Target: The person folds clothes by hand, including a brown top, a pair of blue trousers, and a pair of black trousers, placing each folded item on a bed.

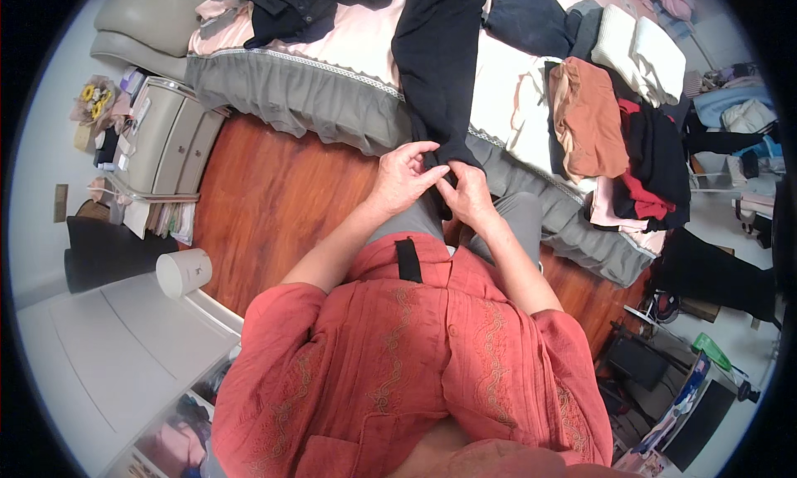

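Observation:
Black trousers (440, 59) stretch from the bed down over its near edge to my lap, with the narrow end between my hands. At that end my left hand (405, 178) has its fingers curled against the cloth, its thumb pointing toward the other thumb. My right hand (467, 197) pinches the edge of the same cloth, thumb and forefinger together. The two thumb tips almost meet. Between the hands the cloth is bunched, and its details are too dark to make out. A short black strip (408, 260) lies on the front of my red shirt (398, 353).
The bed has a grey ruffled skirt (307, 96). On it lie dark clothes (290, 9), a brown garment (588, 117) and white knitwear (639, 55). At left stand a bedside cabinet (170, 138) and a white bin (184, 273). Clothes hang at right.

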Action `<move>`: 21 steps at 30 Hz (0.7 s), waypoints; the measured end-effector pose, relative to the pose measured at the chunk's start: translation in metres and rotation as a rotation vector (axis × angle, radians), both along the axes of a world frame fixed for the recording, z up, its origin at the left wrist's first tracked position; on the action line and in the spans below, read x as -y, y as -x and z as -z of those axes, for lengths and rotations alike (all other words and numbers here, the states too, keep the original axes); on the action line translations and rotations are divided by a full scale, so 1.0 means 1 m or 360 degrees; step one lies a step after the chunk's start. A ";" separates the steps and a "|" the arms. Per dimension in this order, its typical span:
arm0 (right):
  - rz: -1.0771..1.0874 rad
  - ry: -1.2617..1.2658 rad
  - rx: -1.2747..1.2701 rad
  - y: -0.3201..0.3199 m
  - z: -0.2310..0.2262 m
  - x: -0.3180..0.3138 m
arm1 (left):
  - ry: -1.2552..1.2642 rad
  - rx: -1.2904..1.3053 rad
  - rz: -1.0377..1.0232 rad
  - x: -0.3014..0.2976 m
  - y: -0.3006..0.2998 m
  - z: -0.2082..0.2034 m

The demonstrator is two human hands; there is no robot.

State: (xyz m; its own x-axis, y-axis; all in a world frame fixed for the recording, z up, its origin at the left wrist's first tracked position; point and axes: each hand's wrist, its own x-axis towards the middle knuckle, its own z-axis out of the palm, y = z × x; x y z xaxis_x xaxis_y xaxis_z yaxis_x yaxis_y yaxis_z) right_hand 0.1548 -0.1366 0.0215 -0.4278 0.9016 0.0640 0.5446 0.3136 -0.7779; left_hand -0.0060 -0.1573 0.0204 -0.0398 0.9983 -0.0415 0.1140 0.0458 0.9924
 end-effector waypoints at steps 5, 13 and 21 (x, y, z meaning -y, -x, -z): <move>0.0000 0.0217 -0.0314 -0.012 0.023 -0.007 | -0.0062 -0.0120 0.0044 -0.002 0.008 0.002; 0.0493 0.0903 -0.0701 -0.022 0.005 -0.026 | 0.0160 0.0309 0.0087 0.002 0.035 0.014; 0.0798 0.0612 -0.1368 -0.062 -0.013 -0.053 | 0.0175 0.0784 0.0000 0.001 0.072 0.001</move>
State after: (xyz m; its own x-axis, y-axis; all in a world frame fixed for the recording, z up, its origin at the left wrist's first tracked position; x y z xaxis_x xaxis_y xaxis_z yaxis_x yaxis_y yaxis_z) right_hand 0.2165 -0.0840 0.0344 0.0512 0.9860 -0.1585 -0.2354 -0.1423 -0.9614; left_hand -0.0778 -0.1581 0.0191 0.0109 0.9870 -0.1605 -0.3665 0.1533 0.9177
